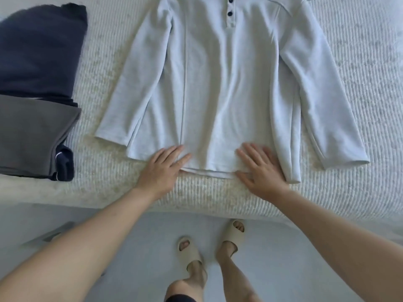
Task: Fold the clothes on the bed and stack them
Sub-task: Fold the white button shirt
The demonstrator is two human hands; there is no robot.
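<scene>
bed (359, 62) carries all, running away ahead of the fingers | pale shirt (229, 83) flat, face up, long axis straight away from the fingers, sleeves out to both sides | folded stack (37, 88) far off past left hand | left hand (162, 168), right hand (261, 168) flat, fingers straight, pressing hem, equally near

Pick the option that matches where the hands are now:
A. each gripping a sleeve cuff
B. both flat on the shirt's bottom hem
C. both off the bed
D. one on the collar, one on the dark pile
B: the left hand and right hand lie flat, fingers straight, on the bottom hem of the pale shirt, which is spread on the bed.
</scene>
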